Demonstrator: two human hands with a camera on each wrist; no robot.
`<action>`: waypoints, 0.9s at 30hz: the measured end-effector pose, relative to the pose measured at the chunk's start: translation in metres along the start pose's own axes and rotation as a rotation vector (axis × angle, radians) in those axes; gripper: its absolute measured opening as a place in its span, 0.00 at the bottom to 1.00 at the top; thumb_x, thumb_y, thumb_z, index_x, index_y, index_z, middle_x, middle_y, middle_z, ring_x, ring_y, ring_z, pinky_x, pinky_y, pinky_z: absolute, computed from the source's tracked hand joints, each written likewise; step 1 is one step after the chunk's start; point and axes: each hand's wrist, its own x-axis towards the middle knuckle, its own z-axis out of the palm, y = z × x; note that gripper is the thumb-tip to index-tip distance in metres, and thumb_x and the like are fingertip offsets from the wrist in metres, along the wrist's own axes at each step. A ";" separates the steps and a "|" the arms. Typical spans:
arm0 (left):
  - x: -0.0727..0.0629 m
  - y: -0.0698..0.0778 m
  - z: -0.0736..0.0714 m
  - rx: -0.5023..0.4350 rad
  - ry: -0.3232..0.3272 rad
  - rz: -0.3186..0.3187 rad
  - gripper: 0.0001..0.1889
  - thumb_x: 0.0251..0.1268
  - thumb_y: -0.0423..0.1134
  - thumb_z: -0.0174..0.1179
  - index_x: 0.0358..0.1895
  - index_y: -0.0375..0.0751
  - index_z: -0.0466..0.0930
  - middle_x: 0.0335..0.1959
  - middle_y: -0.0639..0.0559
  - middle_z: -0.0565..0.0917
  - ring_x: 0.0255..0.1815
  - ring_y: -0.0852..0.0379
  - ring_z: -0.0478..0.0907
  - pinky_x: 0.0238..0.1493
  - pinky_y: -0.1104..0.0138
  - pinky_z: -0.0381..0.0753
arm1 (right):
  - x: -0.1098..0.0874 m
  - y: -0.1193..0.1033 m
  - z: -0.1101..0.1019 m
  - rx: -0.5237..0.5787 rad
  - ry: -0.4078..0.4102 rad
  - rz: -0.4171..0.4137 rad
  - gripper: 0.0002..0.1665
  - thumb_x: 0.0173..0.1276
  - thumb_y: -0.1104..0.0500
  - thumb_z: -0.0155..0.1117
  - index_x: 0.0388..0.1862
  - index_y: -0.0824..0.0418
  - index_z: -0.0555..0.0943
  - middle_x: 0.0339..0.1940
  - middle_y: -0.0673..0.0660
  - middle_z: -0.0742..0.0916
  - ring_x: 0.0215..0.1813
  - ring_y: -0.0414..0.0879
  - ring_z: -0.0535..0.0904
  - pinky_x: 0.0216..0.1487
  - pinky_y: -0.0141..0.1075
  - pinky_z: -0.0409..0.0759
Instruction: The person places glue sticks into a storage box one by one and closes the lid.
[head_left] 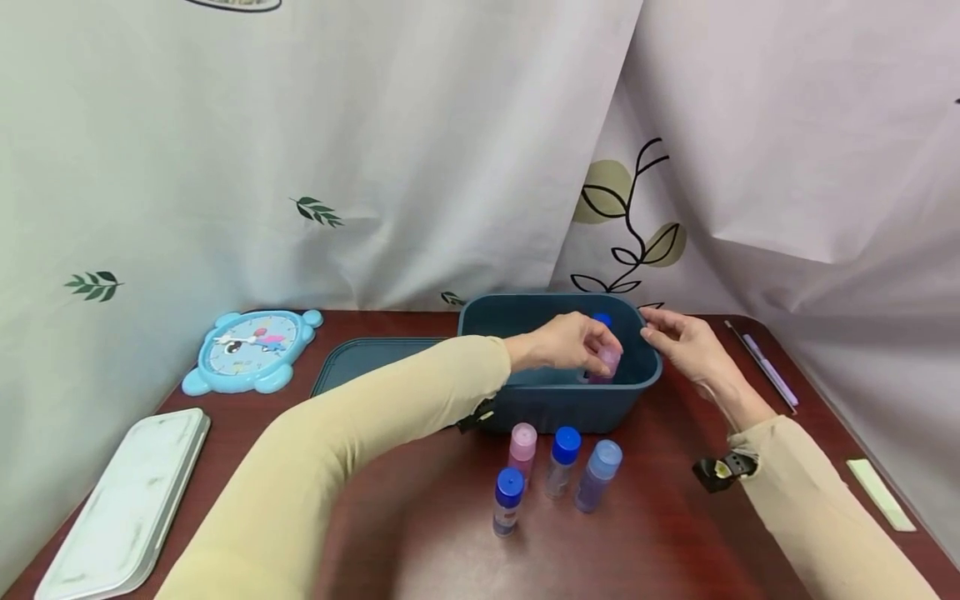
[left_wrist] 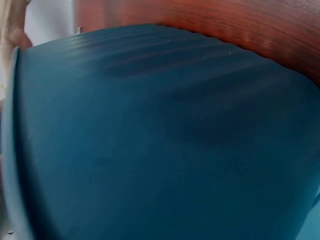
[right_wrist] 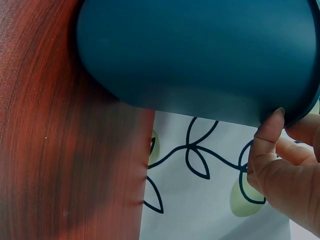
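Note:
A dark blue plastic bin [head_left: 570, 408] stands near the back of the table. My left hand [head_left: 570, 342] reaches over its front rim and pinches a pink-capped glue stick [head_left: 609, 358] inside, upright. Behind it in the bin shows a blue cap [head_left: 602, 319]. My right hand [head_left: 686, 346] holds the bin's right end at the rim; in the right wrist view its thumb [right_wrist: 270, 125] rests against the outer wall. In front stand several glue sticks: a pink one [head_left: 522, 446], two with dark blue caps [head_left: 566, 450], and a light blue one [head_left: 600, 471]. The left wrist view is filled by the bin's outer wall [left_wrist: 160, 135].
A dark lid [head_left: 360, 358] lies left of the bin, partly under my left sleeve. Further left are a light blue animal-shaped clock [head_left: 251, 354] and a white case [head_left: 123, 500]. On the right lie slim pens [head_left: 772, 371] and a pale strip [head_left: 881, 493]. A curtain hangs behind.

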 end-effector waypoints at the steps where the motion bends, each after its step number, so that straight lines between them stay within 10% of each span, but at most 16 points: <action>1: 0.001 0.000 0.002 0.004 -0.008 -0.003 0.16 0.57 0.33 0.65 0.51 0.41 0.80 0.44 0.49 0.84 0.43 0.61 0.80 0.43 0.77 0.79 | 0.000 0.000 0.000 0.002 -0.002 0.001 0.27 0.73 0.58 0.52 0.66 0.72 0.66 0.52 0.70 0.77 0.39 0.27 0.70 0.39 0.16 0.73; 17: -0.006 0.003 -0.001 0.041 -0.036 0.004 0.30 0.59 0.36 0.64 0.66 0.42 0.68 0.60 0.48 0.77 0.56 0.59 0.78 0.49 0.75 0.78 | -0.001 0.001 0.000 0.028 -0.022 -0.005 0.29 0.74 0.57 0.51 0.67 0.73 0.64 0.61 0.74 0.73 0.41 0.21 0.69 0.41 0.14 0.71; 27: -0.101 -0.002 -0.031 -0.275 -0.120 0.253 0.14 0.59 0.31 0.64 0.49 0.35 0.78 0.45 0.44 0.83 0.44 0.56 0.82 0.49 0.64 0.81 | -0.001 0.001 -0.003 0.002 -0.012 -0.001 0.29 0.74 0.56 0.51 0.67 0.71 0.65 0.61 0.73 0.74 0.43 0.26 0.70 0.41 0.13 0.71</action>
